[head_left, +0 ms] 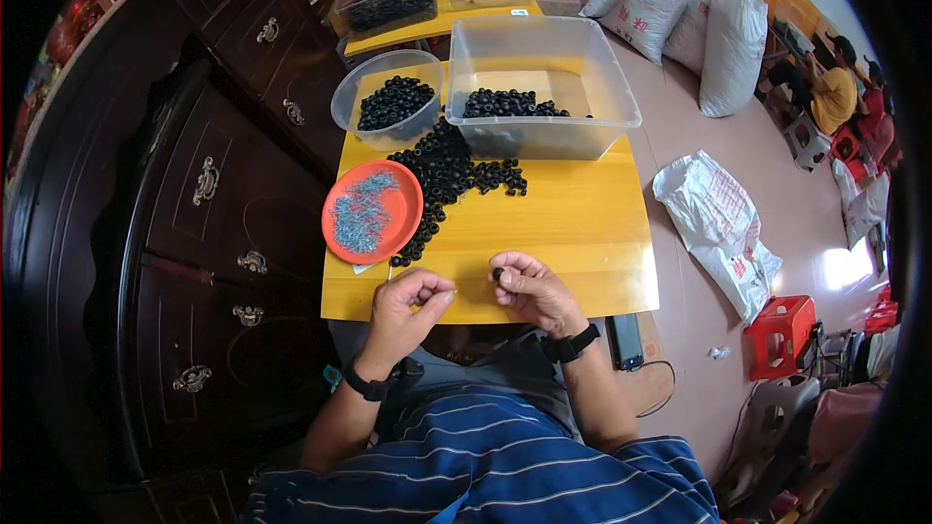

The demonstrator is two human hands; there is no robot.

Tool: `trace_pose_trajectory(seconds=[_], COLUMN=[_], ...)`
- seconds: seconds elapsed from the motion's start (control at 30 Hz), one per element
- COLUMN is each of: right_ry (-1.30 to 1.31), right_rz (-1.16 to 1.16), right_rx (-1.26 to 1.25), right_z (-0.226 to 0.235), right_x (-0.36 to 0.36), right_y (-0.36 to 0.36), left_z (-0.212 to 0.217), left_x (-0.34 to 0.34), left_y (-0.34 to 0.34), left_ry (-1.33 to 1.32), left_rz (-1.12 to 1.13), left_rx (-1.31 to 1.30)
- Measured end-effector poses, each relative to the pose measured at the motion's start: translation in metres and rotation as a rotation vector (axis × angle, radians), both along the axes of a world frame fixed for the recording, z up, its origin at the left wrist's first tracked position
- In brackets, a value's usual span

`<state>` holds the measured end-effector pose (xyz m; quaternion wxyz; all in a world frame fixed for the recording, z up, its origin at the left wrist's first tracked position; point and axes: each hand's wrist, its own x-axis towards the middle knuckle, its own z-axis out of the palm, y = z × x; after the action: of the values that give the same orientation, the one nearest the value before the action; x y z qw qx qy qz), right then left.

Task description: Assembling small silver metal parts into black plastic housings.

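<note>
Over the near edge of the yellow table [553, 223], my right hand [534, 293] pinches a small black ring-like part [498, 274] between thumb and fingers. To its left, my left hand [413, 309] is closed in a pinch; whatever lies in its fingertips is too small to make out. Just beyond the left hand sits a red plate [405, 202] with a heap of thin silvery pins [361, 213]. A loose pile of black ring-like parts [442, 170] spreads beside the plate. The two hands are apart.
Behind the pile stand a round clear tub [347, 97] of black parts and a large clear bin [621, 123] with more. A dark wooden cabinet [184, 233] borders the left. White sacks [733, 44], a red stool [782, 335] and seated people [835, 102] are at right.
</note>
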<state>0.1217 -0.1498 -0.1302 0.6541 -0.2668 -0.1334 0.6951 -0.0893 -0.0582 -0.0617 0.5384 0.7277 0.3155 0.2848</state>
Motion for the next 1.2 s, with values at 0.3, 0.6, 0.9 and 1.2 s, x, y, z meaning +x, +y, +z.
trace_pose_trajectory(seconds=[0.3, 0.6, 0.9, 1.2], right_ry=[0.155, 0.258, 0.270, 0.325], right_rz=[0.044, 0.025, 0.040, 0.012], right_rx=[0.085, 0.123, 0.194, 0.265], right_z=[-0.014, -0.018, -0.027, -0.029], right_x=[0.005, 0.004, 0.005, 0.006], right_y=[0.003, 0.006, 0.002, 0.000], left_z=[0.007, 0.011, 0.013, 0.003], left_x=[0.050, 0.067, 0.076, 0.088], left_y=[0.005, 0.002, 0.009, 0.029], left_ry=[0.020, 0.110, 0.118, 0.027], left_rz=[-0.012, -0.084, -0.280, -0.447], left_rx=[0.219, 0.373, -0.084, -0.444])
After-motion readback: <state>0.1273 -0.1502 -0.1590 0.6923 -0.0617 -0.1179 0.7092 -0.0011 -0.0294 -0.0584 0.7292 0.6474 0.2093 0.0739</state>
